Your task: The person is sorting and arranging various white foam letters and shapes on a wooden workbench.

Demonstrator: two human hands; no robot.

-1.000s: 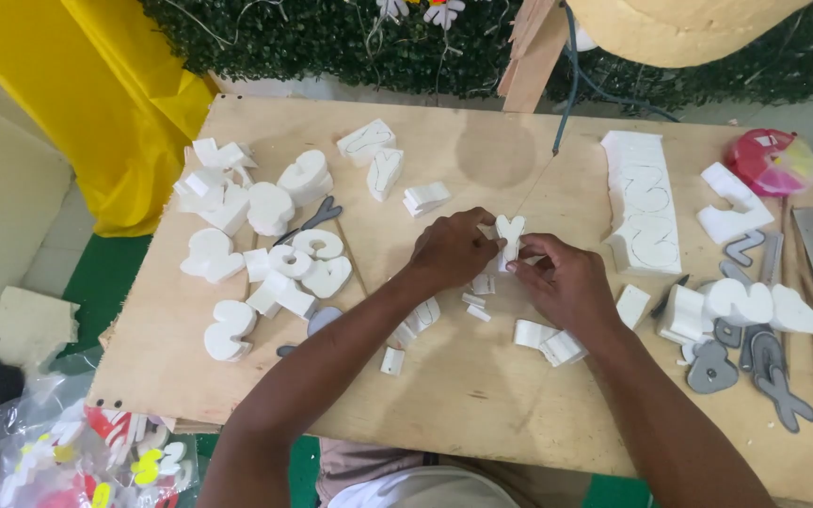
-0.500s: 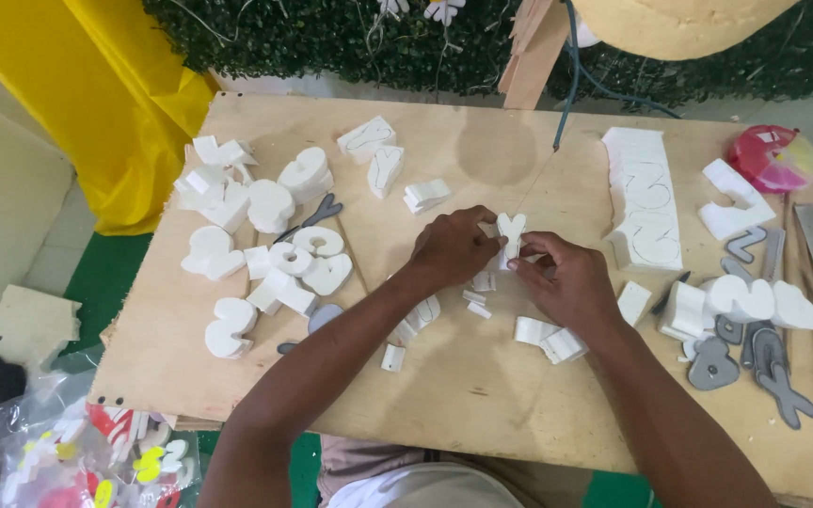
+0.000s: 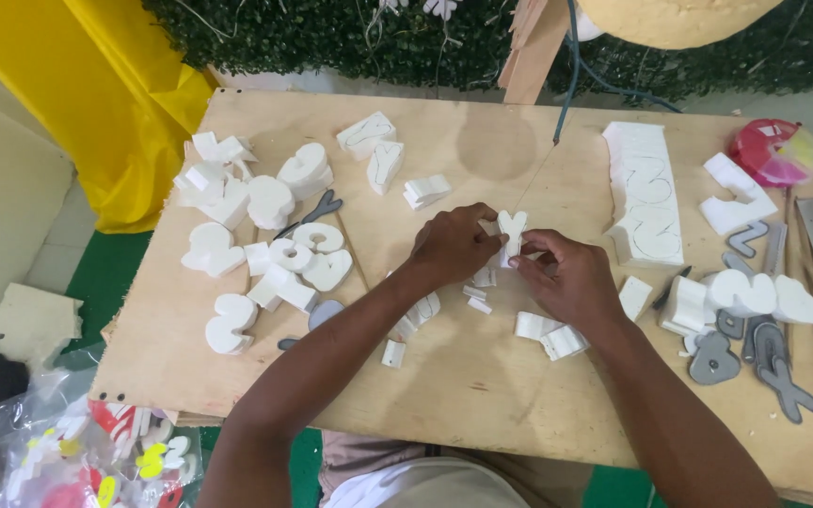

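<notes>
Both my hands meet over the middle of a plywood table [image 3: 482,395]. My left hand [image 3: 454,246] and my right hand [image 3: 566,277] together pinch a small white foam Y-shaped piece [image 3: 512,231], held upright between the fingertips. A thin wire [image 3: 534,179] runs down from above to just beside the piece. Small white foam offcuts [image 3: 548,334] lie under and around my hands.
Several white foam cut-out shapes [image 3: 265,235] lie at the left. A foam slab with outlined shapes [image 3: 646,193] stands at the right, with grey templates [image 3: 755,353], more foam shapes and a pink-yellow object [image 3: 775,150]. A yellow cloth [image 3: 115,103] hangs at the left; bags lie on the floor.
</notes>
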